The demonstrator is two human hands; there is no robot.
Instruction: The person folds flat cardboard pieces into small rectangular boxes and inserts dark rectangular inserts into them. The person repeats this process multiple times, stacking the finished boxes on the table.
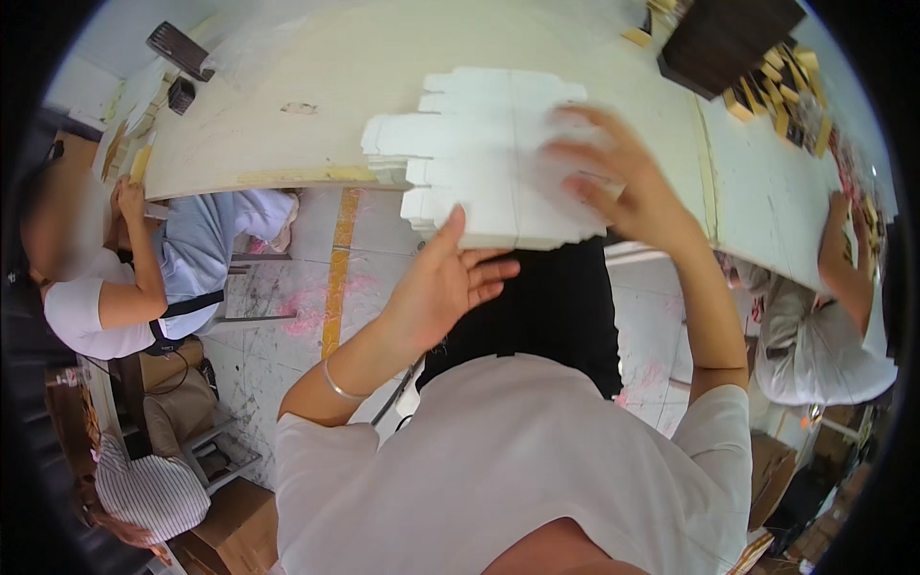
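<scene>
Front and centre, a stack of white card blanks lies flat at the near edge of the counter, face up, its near-left part jutting out past the edge. The stepped tabs point left, staggered from far to near, and layered edges show along the left and near sides. A faint crease runs across the top sheet, near to far. The visible outline looks somewhat longer from side to side, so the long axis seems to lie crosswise, but the right end is partly covered and I can't be certain.

Here's the right hand, reaching over that right end, its fingers apart and blurred; whether they touch the top sheet, I can't tell. Down at the near-left edge sits the left hand, palm turned up, thumb raised and well apart from the loosely curled fingers, clamped on nothing that I can see; contact with the stack is unclear. A pale bracelet rings that wrist.

Out wide on the counter, far right, stands a dark box with small yellow-and-black pieces scattered beside it; far left, a dark ribbed tray and a small dark block. One co-worker sits left, another right.
</scene>
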